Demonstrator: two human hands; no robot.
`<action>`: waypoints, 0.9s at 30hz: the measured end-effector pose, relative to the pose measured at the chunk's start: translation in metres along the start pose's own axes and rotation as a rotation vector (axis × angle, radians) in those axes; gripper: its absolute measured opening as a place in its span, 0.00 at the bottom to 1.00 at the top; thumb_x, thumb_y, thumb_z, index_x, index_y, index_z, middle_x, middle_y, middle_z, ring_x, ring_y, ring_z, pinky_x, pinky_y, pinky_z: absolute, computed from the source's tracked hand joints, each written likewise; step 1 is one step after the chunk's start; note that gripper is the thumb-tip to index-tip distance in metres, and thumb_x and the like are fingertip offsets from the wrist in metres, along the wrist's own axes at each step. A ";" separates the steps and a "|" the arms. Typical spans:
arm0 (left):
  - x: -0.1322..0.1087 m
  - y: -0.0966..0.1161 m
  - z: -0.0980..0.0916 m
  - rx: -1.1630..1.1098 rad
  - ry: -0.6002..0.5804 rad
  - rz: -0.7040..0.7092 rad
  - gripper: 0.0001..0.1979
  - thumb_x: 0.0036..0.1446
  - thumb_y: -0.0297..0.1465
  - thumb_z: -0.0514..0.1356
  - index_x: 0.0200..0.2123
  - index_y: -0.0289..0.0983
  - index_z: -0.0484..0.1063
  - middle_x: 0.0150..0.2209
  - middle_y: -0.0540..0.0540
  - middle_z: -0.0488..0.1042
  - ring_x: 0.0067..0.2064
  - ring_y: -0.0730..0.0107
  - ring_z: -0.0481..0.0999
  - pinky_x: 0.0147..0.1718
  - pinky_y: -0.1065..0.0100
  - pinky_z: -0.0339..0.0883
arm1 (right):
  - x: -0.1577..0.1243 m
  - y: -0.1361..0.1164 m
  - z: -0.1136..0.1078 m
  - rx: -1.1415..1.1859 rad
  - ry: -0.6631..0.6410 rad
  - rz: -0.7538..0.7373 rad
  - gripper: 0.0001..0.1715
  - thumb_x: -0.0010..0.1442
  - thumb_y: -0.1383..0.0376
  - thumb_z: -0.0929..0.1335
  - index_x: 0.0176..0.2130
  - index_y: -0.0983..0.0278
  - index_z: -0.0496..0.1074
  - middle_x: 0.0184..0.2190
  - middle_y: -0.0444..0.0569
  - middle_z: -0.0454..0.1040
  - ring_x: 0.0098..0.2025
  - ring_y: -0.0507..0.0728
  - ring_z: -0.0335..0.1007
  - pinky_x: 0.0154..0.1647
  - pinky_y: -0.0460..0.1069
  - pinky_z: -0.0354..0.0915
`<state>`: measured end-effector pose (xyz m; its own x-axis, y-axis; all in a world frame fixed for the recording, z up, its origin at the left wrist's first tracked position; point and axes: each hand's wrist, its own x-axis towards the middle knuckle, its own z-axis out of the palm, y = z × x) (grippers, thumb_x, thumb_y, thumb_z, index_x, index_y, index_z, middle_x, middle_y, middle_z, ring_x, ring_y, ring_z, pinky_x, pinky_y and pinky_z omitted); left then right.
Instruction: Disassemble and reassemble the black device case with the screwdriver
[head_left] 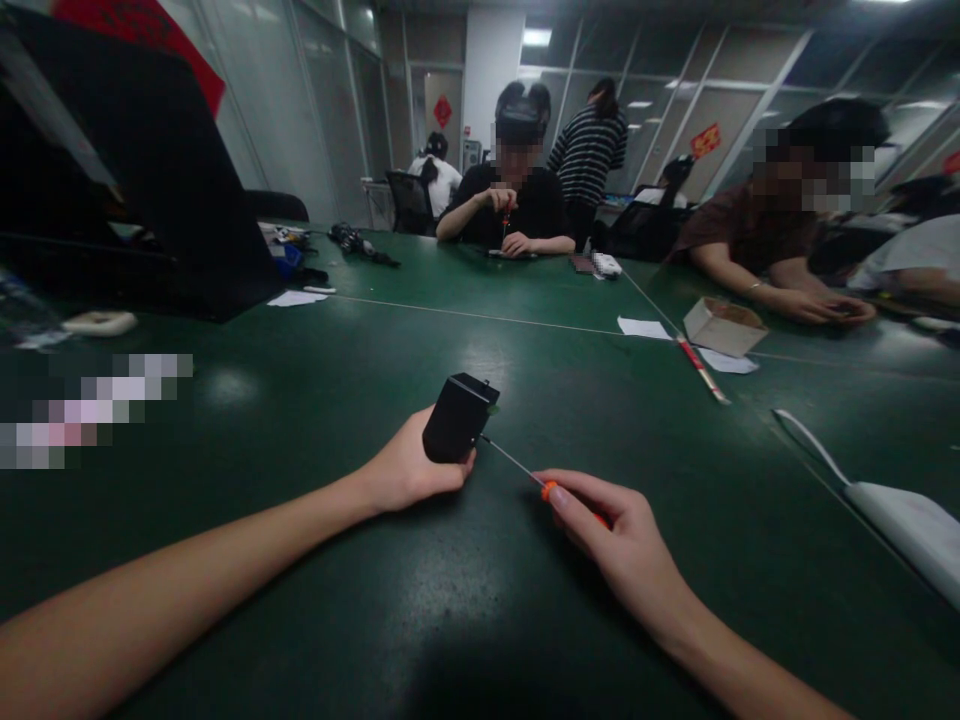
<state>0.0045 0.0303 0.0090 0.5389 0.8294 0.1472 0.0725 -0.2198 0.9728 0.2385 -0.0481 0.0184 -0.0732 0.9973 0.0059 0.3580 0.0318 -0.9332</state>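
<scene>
My left hand (409, 465) is closed around a black box-shaped device (456, 418), held tilted just above the green table (315, 600). Small protrusions show along the device's upper right edge. In my right hand (619, 530) is a screwdriver (551, 490) with an orange handle and a thin metal shaft. The shaft points up and left, and its tip meets the lower right side of the black device near a small hole or screw. My palm and fingers hide most of the handle.
A dark panel (150, 160) stands at the left. Toward the right lie an open cardboard box (724, 325), papers (643, 328), a red-and-white strip (701, 370) and a white device (911, 525) with a cable. Across the table, a person (517, 210) handles a screwdriver; another person (780, 240) leans at the right.
</scene>
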 end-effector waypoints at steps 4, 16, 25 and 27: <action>0.000 -0.001 0.000 0.005 0.003 0.011 0.09 0.43 0.23 0.63 0.29 0.34 0.67 0.26 0.51 0.71 0.28 0.73 0.69 0.29 0.71 0.62 | 0.000 0.000 -0.001 -0.049 0.004 -0.064 0.17 0.61 0.54 0.69 0.43 0.60 0.81 0.36 0.49 0.81 0.38 0.59 0.75 0.36 0.50 0.67; -0.002 -0.003 0.002 0.015 0.036 -0.014 0.11 0.50 0.29 0.66 0.34 0.34 0.66 0.24 0.52 0.71 0.25 0.74 0.69 0.25 0.71 0.61 | -0.001 0.001 -0.001 -0.086 -0.002 -0.107 0.15 0.61 0.55 0.69 0.42 0.60 0.81 0.35 0.48 0.81 0.36 0.57 0.75 0.39 0.50 0.68; -0.002 -0.004 0.005 0.015 0.058 -0.035 0.17 0.54 0.40 0.66 0.34 0.35 0.64 0.21 0.53 0.69 0.22 0.74 0.67 0.21 0.72 0.60 | -0.001 -0.003 0.000 -0.071 -0.002 -0.128 0.15 0.61 0.56 0.68 0.41 0.61 0.81 0.37 0.47 0.81 0.38 0.58 0.76 0.40 0.50 0.68; -0.003 -0.005 0.005 0.019 0.057 -0.031 0.16 0.54 0.40 0.66 0.34 0.35 0.64 0.21 0.53 0.69 0.22 0.74 0.67 0.22 0.72 0.60 | -0.001 -0.004 0.000 -0.071 -0.001 -0.128 0.15 0.61 0.56 0.68 0.40 0.61 0.81 0.36 0.47 0.81 0.38 0.58 0.76 0.40 0.50 0.68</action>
<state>0.0067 0.0267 0.0030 0.4880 0.8634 0.1279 0.1045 -0.2032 0.9735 0.2371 -0.0494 0.0217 -0.1234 0.9848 0.1225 0.4107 0.1630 -0.8971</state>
